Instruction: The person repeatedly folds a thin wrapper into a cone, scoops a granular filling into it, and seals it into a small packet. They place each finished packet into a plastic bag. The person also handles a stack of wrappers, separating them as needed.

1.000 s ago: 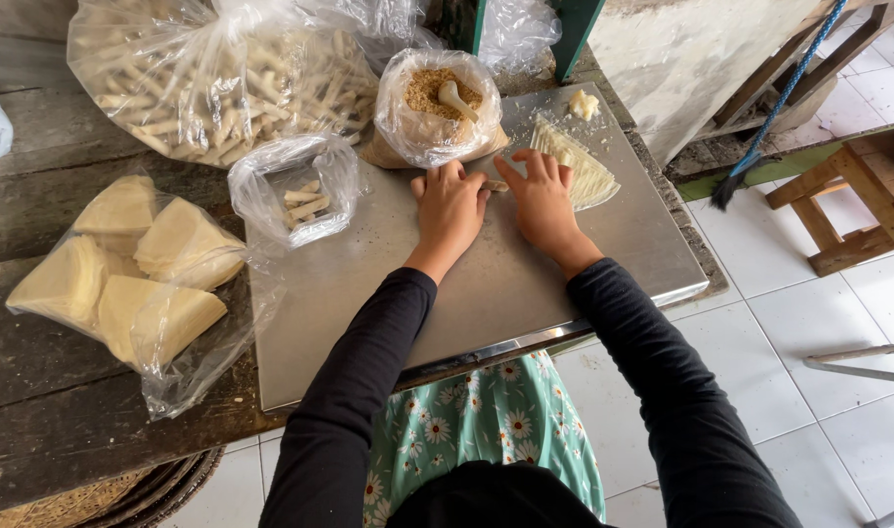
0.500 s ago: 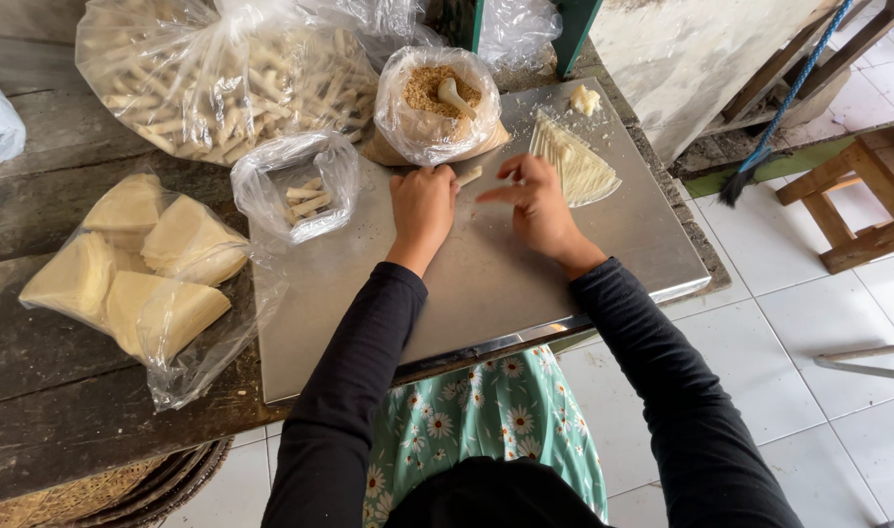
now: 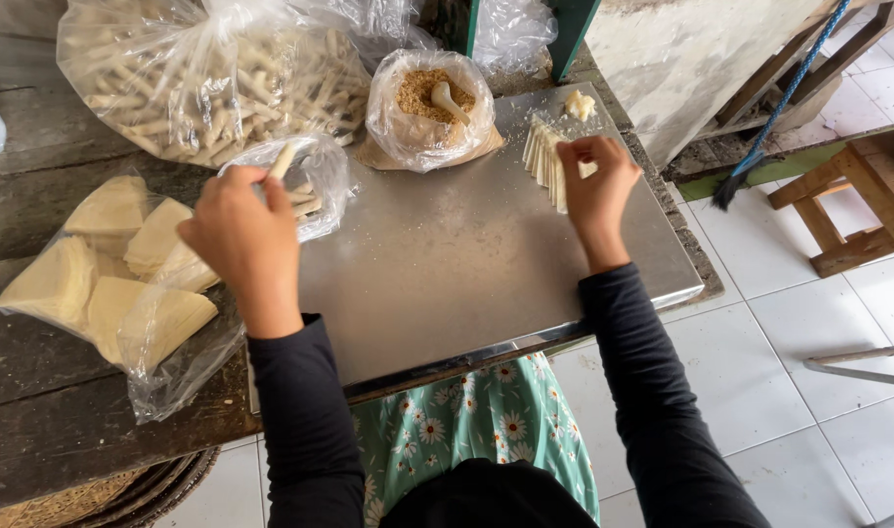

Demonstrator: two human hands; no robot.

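My left hand [image 3: 237,235] holds a pale rolled pastry stick [image 3: 283,159] over the small open plastic bag [image 3: 310,181] of finished rolls at the left edge of the steel tray [image 3: 447,274]. My right hand [image 3: 595,186] pinches the top sheet of a fanned stack of thin pale wrappers [image 3: 543,156] at the tray's far right. A bag of brown crumbly filling [image 3: 429,103] with a spoon in it stands at the tray's back edge. A small lump of white paste [image 3: 580,104] lies beyond the wrappers.
A large plastic bag full of rolled sticks [image 3: 212,78] lies at the back left of the wooden table [image 3: 46,430]. A bag of triangular wrapper stacks [image 3: 114,274] rests at the left. A wooden stool [image 3: 852,200] and a broom [image 3: 760,147] stand on the tiled floor at the right.
Both hands were together at the tray's back. My left hand has carried a finished roll left to the small bag, and my right hand has moved right onto the wrapper stack.
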